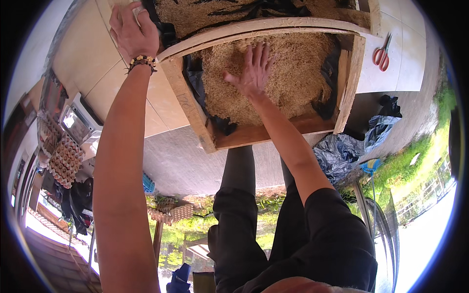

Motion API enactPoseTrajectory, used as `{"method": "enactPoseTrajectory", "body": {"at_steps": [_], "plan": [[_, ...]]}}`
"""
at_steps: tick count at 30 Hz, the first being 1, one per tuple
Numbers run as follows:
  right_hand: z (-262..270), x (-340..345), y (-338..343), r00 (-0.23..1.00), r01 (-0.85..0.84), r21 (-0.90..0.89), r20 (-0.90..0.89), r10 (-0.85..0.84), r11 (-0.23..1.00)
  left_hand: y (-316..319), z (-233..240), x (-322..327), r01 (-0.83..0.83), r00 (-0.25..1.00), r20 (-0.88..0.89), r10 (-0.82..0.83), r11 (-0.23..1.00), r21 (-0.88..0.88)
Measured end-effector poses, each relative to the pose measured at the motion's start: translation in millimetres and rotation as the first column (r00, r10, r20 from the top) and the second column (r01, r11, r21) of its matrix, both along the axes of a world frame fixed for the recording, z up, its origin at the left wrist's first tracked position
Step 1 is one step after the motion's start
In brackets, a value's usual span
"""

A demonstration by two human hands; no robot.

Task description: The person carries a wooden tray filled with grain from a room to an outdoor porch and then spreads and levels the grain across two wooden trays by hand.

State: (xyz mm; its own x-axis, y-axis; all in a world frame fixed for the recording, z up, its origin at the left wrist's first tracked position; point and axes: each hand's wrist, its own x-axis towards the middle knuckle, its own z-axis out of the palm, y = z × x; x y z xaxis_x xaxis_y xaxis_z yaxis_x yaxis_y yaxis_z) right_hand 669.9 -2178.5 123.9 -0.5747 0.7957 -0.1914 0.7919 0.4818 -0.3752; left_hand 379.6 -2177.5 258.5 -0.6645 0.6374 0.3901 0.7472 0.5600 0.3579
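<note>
A wooden tray (194, 104), lined with black plastic sheet (329, 88), holds a layer of tan husk-like bedding (293, 66). My right hand (256, 69) lies spread, palm down, over the bedding, its fingers slightly blurred, with nothing gripped. Beyond it my left hand (136, 34), with beaded bracelets at the wrist, rests with bent fingers at the left end of a second wooden frame (263, 25). That frame holds the same bedding and torn black plastic. Whether the left hand grips a wooden part there is hard to tell.
Red-handled scissors (381, 58) lie on the white tiles to the right. Crumpled plastic sheeting (339, 152) is on the floor at the right. At the left are a white-framed device (81, 119) and egg trays holding eggs (66, 159). The near tray's front edge overhangs the tiled surface.
</note>
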Motion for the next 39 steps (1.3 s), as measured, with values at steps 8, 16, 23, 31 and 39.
{"method": "enactPoseTrajectory", "body": {"at_steps": [8,16,23,31,39], "plan": [[-9.9,102.1,-54.6,0.540,-0.838,0.012,-0.118,0.833,0.545,-1.7,-0.1,-4.0,-0.004,1.000,-0.009,0.003,0.998,-0.055],[-11.9,101.9,24.0,0.834,-0.508,0.146,-0.165,0.527,0.849,-3.6,2.9,2.3,0.085,0.990,-0.115,-0.086,0.996,-0.008],[-6.0,14.9,-27.2,0.769,-0.624,0.047,-0.144,0.623,0.780,-2.0,5.7,3.6,0.108,0.986,-0.124,-0.109,0.994,-0.010],[-2.5,113.0,22.5,0.703,-0.691,0.188,-0.048,0.709,0.698,-1.0,7.5,5.0,0.101,0.989,-0.105,-0.099,0.995,0.012],[-4.1,71.0,17.7,0.832,-0.531,0.101,-0.125,0.541,0.841,2.6,12.1,9.2,0.069,0.992,-0.097,-0.075,0.995,-0.065]]}}
